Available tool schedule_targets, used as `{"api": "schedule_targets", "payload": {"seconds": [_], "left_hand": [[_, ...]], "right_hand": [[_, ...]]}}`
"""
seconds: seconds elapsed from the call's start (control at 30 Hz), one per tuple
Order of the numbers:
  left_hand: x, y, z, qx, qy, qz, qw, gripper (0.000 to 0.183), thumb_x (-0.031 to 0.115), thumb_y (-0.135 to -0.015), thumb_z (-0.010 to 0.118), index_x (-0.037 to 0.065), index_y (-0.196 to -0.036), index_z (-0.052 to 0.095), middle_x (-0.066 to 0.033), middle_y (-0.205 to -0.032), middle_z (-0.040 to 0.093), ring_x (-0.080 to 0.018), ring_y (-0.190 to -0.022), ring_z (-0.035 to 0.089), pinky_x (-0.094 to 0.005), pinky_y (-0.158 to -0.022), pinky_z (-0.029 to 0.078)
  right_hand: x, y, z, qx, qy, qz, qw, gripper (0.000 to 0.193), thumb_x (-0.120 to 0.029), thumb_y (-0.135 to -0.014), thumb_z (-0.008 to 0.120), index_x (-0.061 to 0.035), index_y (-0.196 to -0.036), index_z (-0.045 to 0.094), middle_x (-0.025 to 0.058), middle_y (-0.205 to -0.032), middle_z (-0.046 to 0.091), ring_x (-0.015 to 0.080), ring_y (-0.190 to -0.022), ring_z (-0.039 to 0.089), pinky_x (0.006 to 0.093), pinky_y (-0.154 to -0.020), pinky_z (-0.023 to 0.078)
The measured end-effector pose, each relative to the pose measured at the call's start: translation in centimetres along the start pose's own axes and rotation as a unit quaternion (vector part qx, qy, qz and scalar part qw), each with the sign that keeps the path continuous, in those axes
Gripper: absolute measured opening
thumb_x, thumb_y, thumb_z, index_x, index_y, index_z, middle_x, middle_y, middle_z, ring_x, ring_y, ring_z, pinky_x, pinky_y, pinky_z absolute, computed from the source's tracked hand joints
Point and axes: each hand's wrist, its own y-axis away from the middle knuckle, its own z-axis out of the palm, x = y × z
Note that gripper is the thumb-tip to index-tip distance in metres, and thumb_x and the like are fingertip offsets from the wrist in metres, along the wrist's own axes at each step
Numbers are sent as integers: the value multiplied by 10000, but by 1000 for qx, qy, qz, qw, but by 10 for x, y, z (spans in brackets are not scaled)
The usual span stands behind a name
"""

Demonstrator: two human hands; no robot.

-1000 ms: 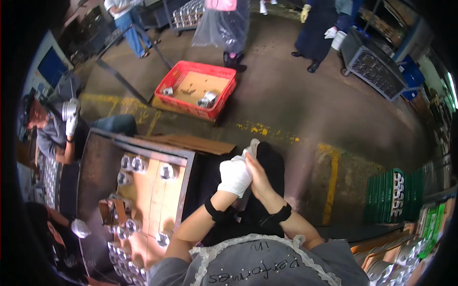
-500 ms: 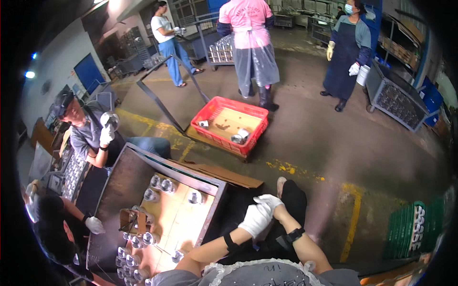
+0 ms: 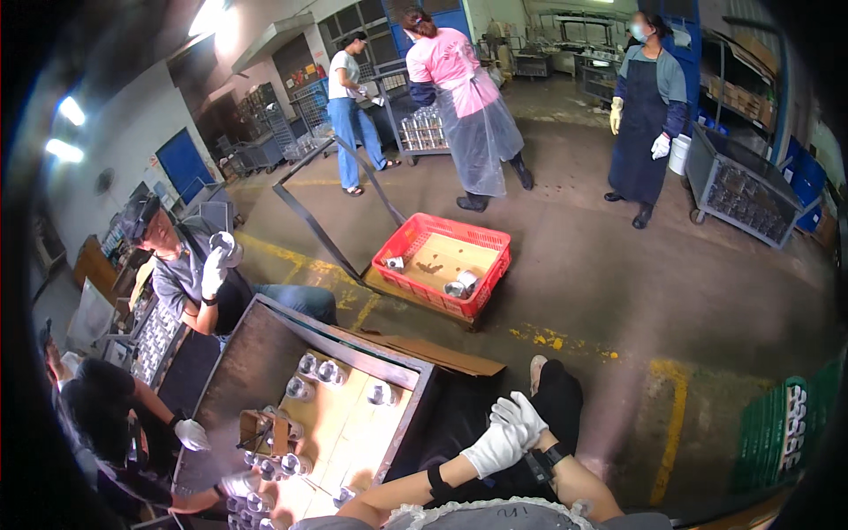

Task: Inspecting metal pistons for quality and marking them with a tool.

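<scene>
White cloth gloves [image 3: 480, 456]: they are covering both hands, looking soft, pale and creased, and are showing just above the dark-trousered knees.
Left hand [image 3: 500, 447]: it is pressing against the right hand [image 3: 520, 413], its fingertips partly hidden, so whether it is pinching cloth I cannot tell.
Right hand's pose: its fingers are lying close together against the left hand, neither spreading wide nor showing the palm; any pinch I cannot tell.
Black wrist straps [image 3: 439, 482]: they are circling both forearms.
Tan board surface [image 3: 358, 437]: it is lying to the left of the hands, inside a dark metal frame.
Silver metal cylinders [image 3: 382, 394]: several are standing on the surface, some well apart, others crowding its near left part.
Small open brown cardboard box [image 3: 279, 436]: it is sitting among the cylinders.
Dark-clad co-worker [image 3: 102, 411]: one white-gloved hand is reaching over the crowded cylinders.
Co-worker in grey [image 3: 181, 269]: this person is sitting beyond the frame, holding up a silver metal part [image 3: 229, 247].
Red plastic crate [image 3: 480, 306]: it is standing farther off, holding a few silver parts.
Person in pink top and clear apron [image 3: 468, 106]: this person is standing beyond the crate.
Person in dark apron [image 3: 649, 146]: this person is standing near a grey wheeled cart [image 3: 744, 190].
</scene>
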Motion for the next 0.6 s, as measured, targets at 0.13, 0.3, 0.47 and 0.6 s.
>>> {"api": "schedule_targets", "payload": {"seconds": [0.13,0.3,0.47,0.6], "left_hand": [[-5,-7,-32,31,94,75,992,248,265,-874,588,21,-836,602,-130,-667,528,-312,-529,540,-429,-467,442],[-14,-8,-65,-59,129,-39,989,460,424,-896,584,-30,-839,635,-142,-571,541,-298,-482,584,-405,-430,457],[-18,-35,-93,-148,135,-130,971,468,438,-908,556,-15,-821,636,-150,-589,569,-309,-522,616,-398,-456,481],[-13,-50,-44,-27,207,-24,978,288,323,-888,555,56,-818,641,-150,-678,593,-323,-630,632,-415,-528,509]], "right_hand": [[8,-1,-15,78,-10,-37,996,456,-475,-986,446,-116,-1254,527,123,-1189,586,312,-1019,590,455,-905,498],[24,14,10,-12,60,-125,990,378,-273,-1020,415,-20,-1272,539,121,-1212,612,265,-1140,583,384,-1042,434],[31,-19,-15,-103,380,-310,866,394,-172,-962,503,20,-1307,521,100,-1242,612,203,-1152,574,337,-1040,423],[28,-102,-119,-89,299,-252,916,374,-150,-905,580,5,-1245,570,134,-1246,615,244,-1150,586,348,-1023,440]]}}
